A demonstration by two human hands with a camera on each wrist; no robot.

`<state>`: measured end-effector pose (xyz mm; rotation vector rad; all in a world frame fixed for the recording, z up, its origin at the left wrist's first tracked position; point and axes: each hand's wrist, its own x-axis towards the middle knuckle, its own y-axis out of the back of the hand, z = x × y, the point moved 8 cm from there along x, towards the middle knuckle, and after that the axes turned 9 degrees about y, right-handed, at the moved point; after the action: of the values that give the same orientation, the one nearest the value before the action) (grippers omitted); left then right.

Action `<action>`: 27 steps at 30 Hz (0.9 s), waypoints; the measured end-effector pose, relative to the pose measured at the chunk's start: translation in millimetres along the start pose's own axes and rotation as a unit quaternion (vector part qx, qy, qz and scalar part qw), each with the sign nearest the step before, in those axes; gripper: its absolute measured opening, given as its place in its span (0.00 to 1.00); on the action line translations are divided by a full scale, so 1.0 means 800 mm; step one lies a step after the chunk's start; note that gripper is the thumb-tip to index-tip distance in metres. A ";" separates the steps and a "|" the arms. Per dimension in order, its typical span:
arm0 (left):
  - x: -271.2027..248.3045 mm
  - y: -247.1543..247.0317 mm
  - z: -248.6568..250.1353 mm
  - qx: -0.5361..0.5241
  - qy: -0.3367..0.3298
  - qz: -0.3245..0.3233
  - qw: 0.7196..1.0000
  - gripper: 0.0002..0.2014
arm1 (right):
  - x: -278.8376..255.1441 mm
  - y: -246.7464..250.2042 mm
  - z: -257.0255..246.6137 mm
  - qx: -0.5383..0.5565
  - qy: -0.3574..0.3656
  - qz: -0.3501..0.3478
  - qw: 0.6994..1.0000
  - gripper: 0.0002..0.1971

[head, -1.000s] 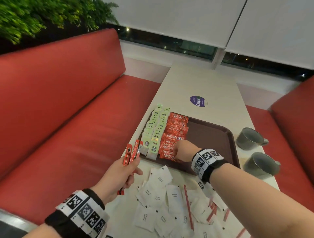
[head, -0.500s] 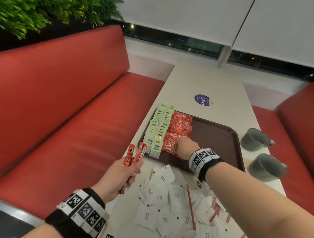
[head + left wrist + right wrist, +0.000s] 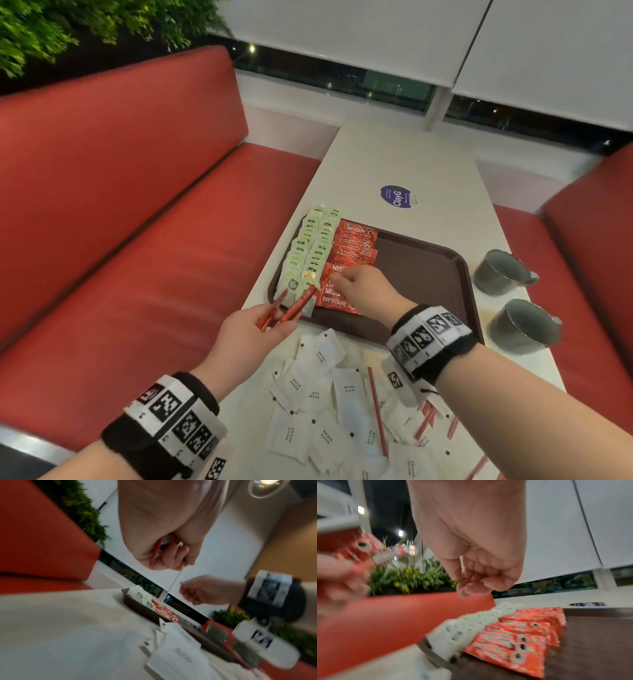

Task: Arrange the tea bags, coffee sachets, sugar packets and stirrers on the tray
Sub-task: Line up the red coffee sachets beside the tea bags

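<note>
While the left hand (image 3: 246, 329) grips a few red coffee sachets (image 3: 291, 306) fanned toward 1 o'clock, their free ends reach over the near left corner of the brown tray (image 3: 424, 274). On the tray's left side the green tea bags (image 3: 310, 253) run in two overlapping rows along the 12-to-6 line, and just to their right lies a column of laid coffee sachets (image 3: 352, 246), each with its long axis crosswise, 9 to 3. The right hand (image 3: 363, 291) hovers above the near end of that column, fingers loosely curled and holding nothing that the views show; the right wrist view confirms an empty, half-closed hand clear of the packets.

The coming move probably turns on this: the held sachets point lengthwise away from the person, whereas the column wants them crosswise, so they need turning as they pass to the right hand, which lies nearer the open slot at the column's 6 o'clock end.

At 6 o'clock from the tray, on the tabletop (image 3: 394, 154), white sugar packets (image 3: 322, 394) and thin red stirrers (image 3: 376, 407) lie scattered, not yet arranged.
</note>
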<state>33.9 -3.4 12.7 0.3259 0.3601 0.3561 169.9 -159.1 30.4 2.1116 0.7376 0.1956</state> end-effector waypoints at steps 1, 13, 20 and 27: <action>-0.004 0.002 0.013 0.033 -0.050 0.020 0.998 0.08 | -0.013 -0.002 -0.006 0.108 -0.021 -0.019 0.994 0.21; 0.006 -0.028 0.024 -0.026 -0.013 -0.012 1.000 0.04 | -0.084 -0.004 0.016 0.393 -0.036 -0.012 0.919 0.08; 0.007 -0.053 0.019 -0.033 0.016 -0.075 0.996 0.02 | -0.105 0.005 0.025 0.205 -0.010 0.008 0.979 0.04; 0.003 -0.083 0.020 -0.094 0.043 -0.103 0.989 0.09 | -0.103 -0.006 0.039 0.503 -0.079 0.110 0.853 0.10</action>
<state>60.9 -65.3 2.1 0.0878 0.4375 0.1996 112.6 -225.4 18.0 3.1646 0.5323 -0.3288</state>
